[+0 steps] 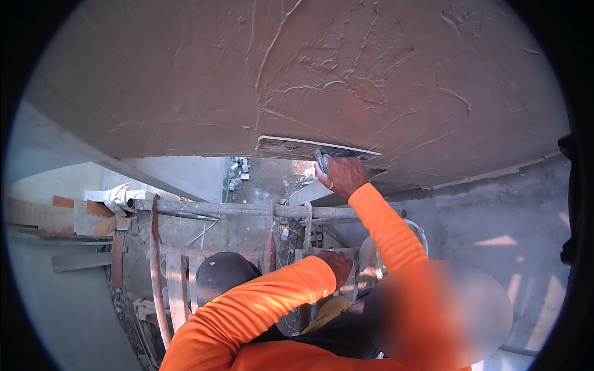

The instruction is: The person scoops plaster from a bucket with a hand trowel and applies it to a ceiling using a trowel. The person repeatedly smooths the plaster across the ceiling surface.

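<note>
My right hand [344, 175] is closed round the handle of a plastering trowel [288, 146]. The trowel's long flat blade lies at the lower edge of a wall coated in wet brown plaster [204, 80]. Ridges and smears mark the plaster above the blade. Lower down, close to my body, my left hand [339, 267] has its fingers curled in. What it holds, if anything, is hidden from this view. Both arms wear orange sleeves, and the right arm reaches up toward the wall.
A horizontal metal scaffold pipe [247, 209] runs below the wall. Upright wooden poles [159, 272] stand near it. Boards and wood offcuts [93, 213] are stacked at the left. Far below, rubble [240, 170] and a green hose [201, 234] lie on the ground. A grey wall [470, 210] rises at the right.
</note>
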Available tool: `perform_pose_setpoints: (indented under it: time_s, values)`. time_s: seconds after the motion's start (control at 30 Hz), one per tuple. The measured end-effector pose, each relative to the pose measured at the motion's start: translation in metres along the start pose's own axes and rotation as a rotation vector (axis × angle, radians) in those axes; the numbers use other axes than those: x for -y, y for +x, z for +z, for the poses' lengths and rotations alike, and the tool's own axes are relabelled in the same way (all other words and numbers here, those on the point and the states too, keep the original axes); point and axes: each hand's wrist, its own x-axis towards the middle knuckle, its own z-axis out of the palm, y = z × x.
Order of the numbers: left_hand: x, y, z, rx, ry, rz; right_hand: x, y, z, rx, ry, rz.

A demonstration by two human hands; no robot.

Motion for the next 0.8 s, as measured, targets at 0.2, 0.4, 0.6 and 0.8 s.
perform_pose_setpoints:
  time_s: [0.2, 0.4, 0.6, 0.8]
  values:
    - [-0.001, -0.001, -0.003, 0.017, -0.013, 0.020, 0.020, -0.002, -0.056, -0.228, 0.026, -0.029]
    - [-0.002, -0.004, 0.002, 0.025, -0.004, 0.029, 0.030, 0.003, -0.138, -0.430, 0.115, -0.021]
    - [-0.013, -0.011, -0.006, 0.088, 0.017, 0.015, 0.036, 0.003, -0.226, -0.559, 0.198, -0.103]
    - [-0.020, -0.016, -0.015, 0.144, 0.052, -0.011, 0.025, 0.012, -0.320, -0.707, 0.355, -0.186]
